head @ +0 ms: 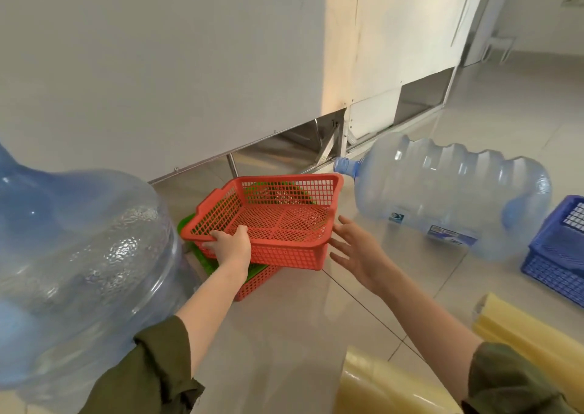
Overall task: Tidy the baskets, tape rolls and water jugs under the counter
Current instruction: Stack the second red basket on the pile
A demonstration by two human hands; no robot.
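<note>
Probably light, stiff mesh, the red basket point(284, 221) was gripped at its near rim by the left hand point(230, 243), the right hand point(354, 249) spread open, empty, beside its right corner.

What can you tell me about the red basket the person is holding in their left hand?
The red basket is a rectangular tray of plastic mesh, with lattice walls and floor, a solid rim, and nothing inside. It is held at a tilt over a green basket and a second red basket stacked on the floor by the counter. The left hand grips its near rim; the right hand is open beside its right corner.
</note>
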